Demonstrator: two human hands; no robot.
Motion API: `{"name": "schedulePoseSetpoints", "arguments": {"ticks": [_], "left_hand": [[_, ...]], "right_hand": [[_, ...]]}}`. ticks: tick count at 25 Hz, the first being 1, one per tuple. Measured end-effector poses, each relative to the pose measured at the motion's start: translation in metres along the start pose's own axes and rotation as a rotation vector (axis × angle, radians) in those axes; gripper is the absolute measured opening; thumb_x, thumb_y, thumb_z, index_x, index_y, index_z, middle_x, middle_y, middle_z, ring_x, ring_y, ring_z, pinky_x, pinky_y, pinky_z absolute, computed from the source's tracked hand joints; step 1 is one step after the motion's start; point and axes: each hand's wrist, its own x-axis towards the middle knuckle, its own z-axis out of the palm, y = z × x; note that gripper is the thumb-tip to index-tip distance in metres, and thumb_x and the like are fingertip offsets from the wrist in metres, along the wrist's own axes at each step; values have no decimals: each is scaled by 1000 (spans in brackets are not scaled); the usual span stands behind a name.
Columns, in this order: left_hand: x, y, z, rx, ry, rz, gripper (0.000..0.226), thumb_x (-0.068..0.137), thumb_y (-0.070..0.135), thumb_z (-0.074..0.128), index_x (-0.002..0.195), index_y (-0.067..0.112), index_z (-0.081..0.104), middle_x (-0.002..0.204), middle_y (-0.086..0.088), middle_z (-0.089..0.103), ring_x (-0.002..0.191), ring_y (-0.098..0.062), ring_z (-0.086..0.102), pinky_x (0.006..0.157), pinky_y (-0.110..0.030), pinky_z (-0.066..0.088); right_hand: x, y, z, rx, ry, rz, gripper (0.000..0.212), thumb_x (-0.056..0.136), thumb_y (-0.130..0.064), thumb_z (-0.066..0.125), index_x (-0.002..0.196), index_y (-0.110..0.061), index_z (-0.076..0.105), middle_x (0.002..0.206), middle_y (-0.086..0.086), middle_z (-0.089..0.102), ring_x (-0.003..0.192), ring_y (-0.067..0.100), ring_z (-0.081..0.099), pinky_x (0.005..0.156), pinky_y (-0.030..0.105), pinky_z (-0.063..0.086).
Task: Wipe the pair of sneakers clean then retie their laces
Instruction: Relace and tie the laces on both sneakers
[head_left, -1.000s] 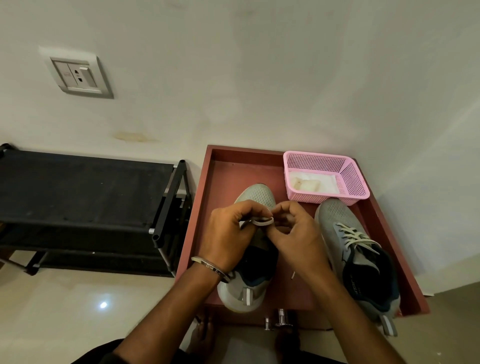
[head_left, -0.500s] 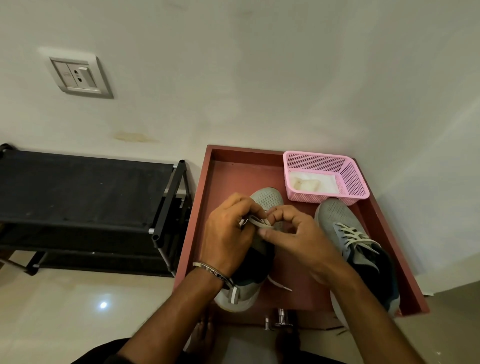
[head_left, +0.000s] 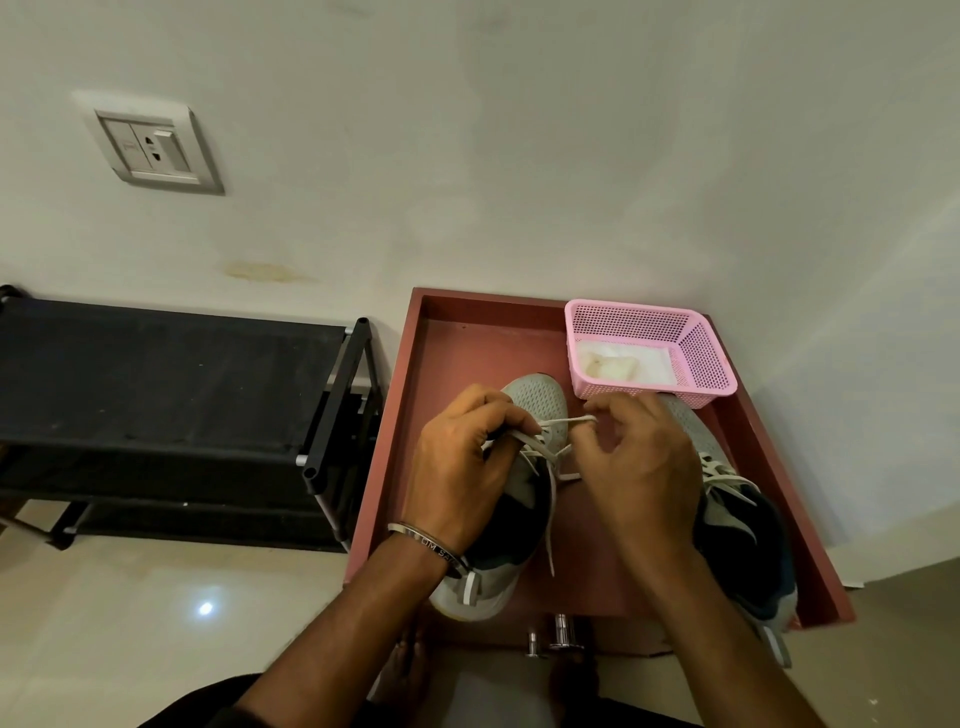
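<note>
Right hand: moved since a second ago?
Yes. The right hand has pulled right, away from the left hand, and now sits under the pink basket, drawing the lace out.

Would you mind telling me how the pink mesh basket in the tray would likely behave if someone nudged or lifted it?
The pink basket looks like thin perforated plastic holding only a pale cloth, so it is probably light and would slide easily on the smooth red tray. Its low, wide shape suggests it is unlikely to tip. The mesh walls may flex somewhat when gripped.
</note>
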Motion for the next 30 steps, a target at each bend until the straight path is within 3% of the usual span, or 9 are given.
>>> {"name": "schedulePoseSetpoints", "arguments": {"ticks": [2, 4, 6, 8, 12, 16, 21, 25, 30], "left_hand": [[0, 0, -1, -16, 2, -10, 18, 78, -7, 72, 83, 10, 74, 90, 5, 64, 85, -5, 63, 71, -13, 51], [1, 1, -2, -27, 10, -16, 17, 78, -6, 73, 82, 10, 74, 89, 6, 64, 85, -5, 63, 71, -11, 49], [2, 1, -3, -31, 17, -30, 17, 78, -7, 73, 81, 10, 74, 89, 6, 64, 85, -4, 63, 71, -10, 49], [2, 0, -3, -35, 16, -43, 18, 78, -7, 72, 82, 11, 74, 89, 7, 64, 85, -3, 63, 71, -10, 49], [1, 0, -3, -1, 10, -34, 17, 78, -4, 73, 83, 12, 73, 85, 7, 66, 80, -3, 62, 68, -9, 47], [2, -1, -2, 2, 46, -74, 21, 75, -7, 74, 78, 13, 70, 78, 8, 66, 74, -7, 63, 63, -13, 50], [2, -3, -5, -52, 16, -120, 20, 76, -6, 74, 79, 14, 72, 79, 6, 69, 76, -7, 66, 65, -14, 52], [4, -7, -5, -73, 30, -118, 16, 76, -4, 75, 78, 12, 72, 79, 4, 70, 73, -11, 67, 65, -24, 57], [3, -5, -6, -37, 36, -92, 17, 75, -4, 78, 78, 12, 71, 78, 5, 69, 74, -8, 66, 64, -16, 54]], "right_hand": [[3, -3, 1, 377, -81, 264, 11, 88, -23, 65, 89, -29, 74, 65, -11, 67, 62, 5, 62, 59, 28, 47], [6, -8, 1, 710, -126, 429, 15, 91, -17, 65, 97, -28, 73, 77, -8, 74, 72, 3, 68, 69, 30, 55], [4, -6, 1, 618, -106, 281, 28, 91, -16, 67, 116, -30, 68, 119, -9, 69, 108, -2, 62, 91, 22, 52], [4, -3, -2, 428, -65, 103, 34, 91, -16, 66, 123, -29, 64, 139, -10, 54, 121, -14, 46, 93, 4, 38], [-3, 1, 5, 351, -133, 126, 16, 91, -31, 65, 105, -28, 72, 97, -11, 71, 81, -8, 61, 67, 9, 48], [-7, -2, 11, 507, -496, 53, 18, 95, -27, 61, 104, -39, 70, 97, -19, 69, 93, -6, 62, 80, 16, 50], [0, 11, 14, 511, -463, 66, 16, 87, -18, 71, 84, -34, 70, 77, -10, 60, 66, 5, 58, 63, 24, 48], [-1, 9, 12, 582, -559, -14, 15, 95, -24, 61, 86, -31, 71, 78, -17, 63, 74, 2, 60, 67, 20, 46], [1, 10, 6, 619, -568, -42, 12, 89, -26, 68, 97, -23, 77, 82, -16, 66, 79, 7, 64, 67, 19, 47]]}}
